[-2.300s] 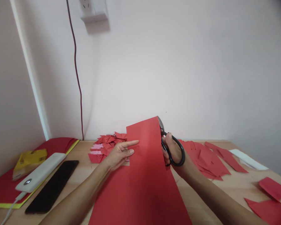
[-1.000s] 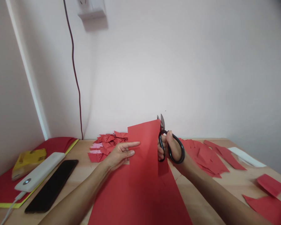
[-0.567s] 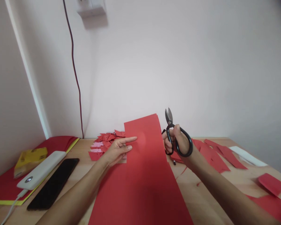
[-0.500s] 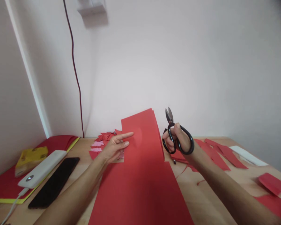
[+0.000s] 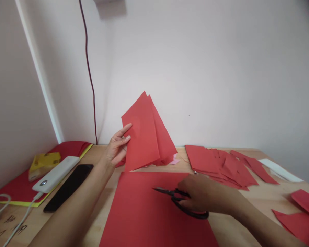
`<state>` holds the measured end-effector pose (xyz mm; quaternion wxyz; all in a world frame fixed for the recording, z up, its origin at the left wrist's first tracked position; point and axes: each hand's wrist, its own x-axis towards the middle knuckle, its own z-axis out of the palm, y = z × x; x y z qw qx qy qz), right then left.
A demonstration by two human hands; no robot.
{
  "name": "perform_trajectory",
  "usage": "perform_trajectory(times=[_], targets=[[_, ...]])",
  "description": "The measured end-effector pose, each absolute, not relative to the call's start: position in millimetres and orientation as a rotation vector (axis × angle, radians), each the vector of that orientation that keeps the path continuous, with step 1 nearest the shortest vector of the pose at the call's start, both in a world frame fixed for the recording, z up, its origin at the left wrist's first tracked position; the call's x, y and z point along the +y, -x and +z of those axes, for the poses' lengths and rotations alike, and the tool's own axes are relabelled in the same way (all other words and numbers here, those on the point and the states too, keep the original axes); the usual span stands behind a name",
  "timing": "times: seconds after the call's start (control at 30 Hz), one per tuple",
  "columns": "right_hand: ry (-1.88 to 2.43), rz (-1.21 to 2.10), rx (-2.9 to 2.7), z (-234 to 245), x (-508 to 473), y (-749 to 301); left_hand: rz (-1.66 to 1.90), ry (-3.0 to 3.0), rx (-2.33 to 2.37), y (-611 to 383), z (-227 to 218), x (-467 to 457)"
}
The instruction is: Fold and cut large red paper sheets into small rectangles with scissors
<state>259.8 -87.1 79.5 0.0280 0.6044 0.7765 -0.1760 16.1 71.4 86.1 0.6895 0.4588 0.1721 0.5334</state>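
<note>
Head camera view: two bare hands are over a wooden table [image 5: 262, 197] that goes up to a pale wall [image 5: 195, 68]. The left hand [image 5: 118, 145] pinches some cut red papers [image 5: 141, 137] by their left side, with the thumb and a finger on the front. The papers are held up and tilted, and they fan out a bit, so one peeks out from behind on the right. A small pink paper bit [image 5: 174, 160] shows just beside their bottom corner.

The right hand [image 5: 199, 193] is curled around the black handles of the scissors [image 5: 174, 194], and the blades point left. The scissors are over a big red sheet [image 5: 149, 219] that lies flat in front. I cannot tell if they touch it.

To the right is a messy pile of red pieces [image 5: 226, 164], with a long white thing [image 5: 280, 170] behind it. Two more red scraps [image 5: 297, 224] lie near the right edge. On the left, a black phone [image 5: 69, 187] lies beside a white power bank [image 5: 55, 174]. A yellow packet [image 5: 44, 164] sits on red and yellow sheets [image 5: 69, 149].
</note>
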Motion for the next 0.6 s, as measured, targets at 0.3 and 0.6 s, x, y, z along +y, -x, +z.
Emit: perform_trajectory(times=[0.3,0.6], targets=[[-2.0,-0.395,2.206,59,-79,-265,1.049,-1.046,0.359,-26,68,71],[-2.633,-1.288,2.516,66,-72,-297,0.867,-1.071,0.388,-36,63,60]])
